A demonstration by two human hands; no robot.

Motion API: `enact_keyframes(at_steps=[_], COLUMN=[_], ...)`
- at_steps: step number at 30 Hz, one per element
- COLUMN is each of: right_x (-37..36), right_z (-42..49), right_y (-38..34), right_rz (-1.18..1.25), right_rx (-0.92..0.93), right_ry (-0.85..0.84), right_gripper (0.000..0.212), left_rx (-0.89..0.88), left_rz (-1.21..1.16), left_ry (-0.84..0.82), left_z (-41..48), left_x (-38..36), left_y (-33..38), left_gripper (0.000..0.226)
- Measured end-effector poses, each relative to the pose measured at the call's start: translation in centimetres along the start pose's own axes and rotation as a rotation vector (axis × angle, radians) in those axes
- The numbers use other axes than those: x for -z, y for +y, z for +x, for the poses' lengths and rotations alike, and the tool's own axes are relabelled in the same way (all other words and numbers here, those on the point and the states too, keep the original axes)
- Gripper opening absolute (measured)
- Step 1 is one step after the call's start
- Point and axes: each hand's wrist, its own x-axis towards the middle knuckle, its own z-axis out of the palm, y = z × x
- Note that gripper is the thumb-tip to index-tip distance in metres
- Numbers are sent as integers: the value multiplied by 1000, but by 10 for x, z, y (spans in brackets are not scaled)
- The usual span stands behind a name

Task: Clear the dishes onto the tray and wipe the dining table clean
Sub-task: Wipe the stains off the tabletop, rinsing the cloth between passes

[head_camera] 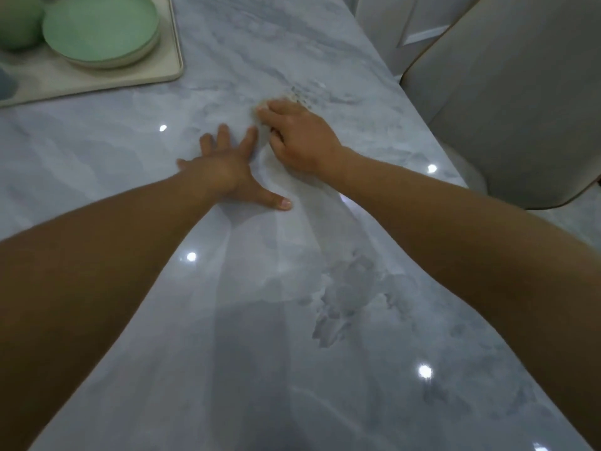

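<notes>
My right grip [299,138] is clenching a pale cloth [279,169] over crumbs [302,94] to gather them. My left grip [227,167], released flat, is bracing on the marble surface [260,288]. Green plates [100,30] are sitting cleared on the tray [97,81].

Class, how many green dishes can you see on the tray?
2. A round pale-green plate sits on the cream rectangular tray, top left; a green rounded bowl stands left of it. Others may be stacked beneath or out of frame.
</notes>
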Motion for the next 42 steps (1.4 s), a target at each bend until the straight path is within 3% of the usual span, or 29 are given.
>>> enact_keyframes(at_steps=[5, 9, 16, 20, 30, 35, 38, 42], right_x=[3, 16, 49, 50, 9, 22, 29, 29], right_z=[56, 72, 57, 45, -37, -98, -132, -168], right_y=[7, 29, 120, 128, 43, 46, 48, 38], right_rz=[-266, -228, -267, -250, -102, -65, -58, -14], right_rx=[39, -31, -230, -317, -20, -31, -76, -169], right_ry=[2, 28, 70, 81, 136, 50, 20, -15], right_gripper=[59, 48, 51, 51, 36, 30, 30, 30], left_rx=[-31, -17, -10, -17, 10, 44, -51, -63], left_rz=[37, 60, 52, 58, -8, -69, -132, -324], left_ry=[42, 41, 33, 32, 88, 294, 410, 393], left_z=[16, 21, 18, 22, 0, -45, -84, -145], left_x=[-8, -10, -8, -9, -11, -34, -60, -91], left_y=[-8, -11, -11, -11, -8, 1, 8, -13], left_gripper=[176, 173, 171, 171, 167, 134, 91, 44])
